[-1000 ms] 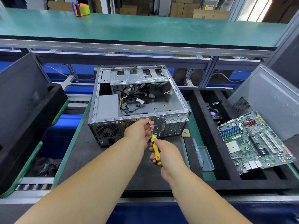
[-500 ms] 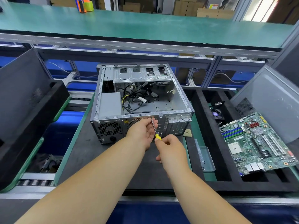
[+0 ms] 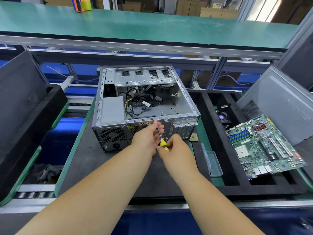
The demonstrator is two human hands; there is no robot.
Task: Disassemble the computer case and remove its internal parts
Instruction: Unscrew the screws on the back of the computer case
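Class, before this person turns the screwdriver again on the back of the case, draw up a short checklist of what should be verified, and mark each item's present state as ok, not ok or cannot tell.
1. Right hand grips the yellow handle of the screwdriver: ok.
2. Left hand steadies the shaft near the tip: ok.
3. Tip seated in a screw head on the rear panel: cannot tell, the fingers hide it.
4. Computer case lies flat on the dark mat, open side up: ok.
5. Motherboard already out, resting in the foam tray at right: ok.
6. Cables and power supply removed: not ok, both are inside the case.
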